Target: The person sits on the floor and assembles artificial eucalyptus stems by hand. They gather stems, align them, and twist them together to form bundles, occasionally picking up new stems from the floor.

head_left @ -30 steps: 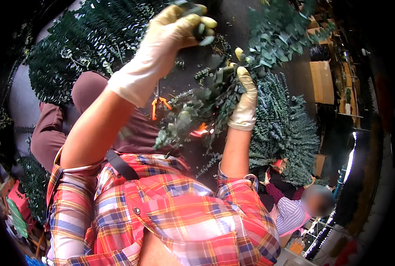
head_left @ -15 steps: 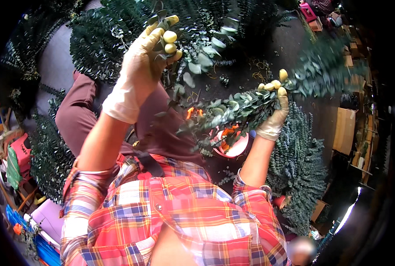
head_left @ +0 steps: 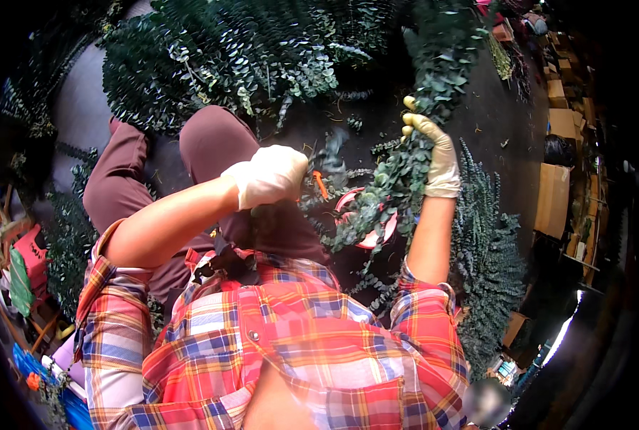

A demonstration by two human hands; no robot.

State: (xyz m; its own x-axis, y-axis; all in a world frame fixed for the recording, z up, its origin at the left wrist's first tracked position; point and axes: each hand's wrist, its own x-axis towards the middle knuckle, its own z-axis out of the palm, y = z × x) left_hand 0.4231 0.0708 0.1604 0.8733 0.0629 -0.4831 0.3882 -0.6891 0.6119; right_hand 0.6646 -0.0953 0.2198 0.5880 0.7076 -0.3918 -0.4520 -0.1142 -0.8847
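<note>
grey-green eucalyptus bunch [head_left: 400,170]: long, dense, round-leaved | right hand [head_left: 438,152] gripping it | left hand [head_left: 275,175]: cannot tell, fingers hidden

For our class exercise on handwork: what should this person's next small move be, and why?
Perhaps bring the left hand over to steady the leafy branches. The right hand alone appears to grip them, and they trail loosely from it, while the left hand is curled near the knee, apart from them.

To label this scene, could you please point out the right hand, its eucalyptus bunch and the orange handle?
Right hand [head_left: 440,154]: head view, gloved middle.
Eucalyptus bunch [head_left: 404,172]: head view, lower leaves.
Orange handle [head_left: 321,185]: head view, visible middle.
</note>
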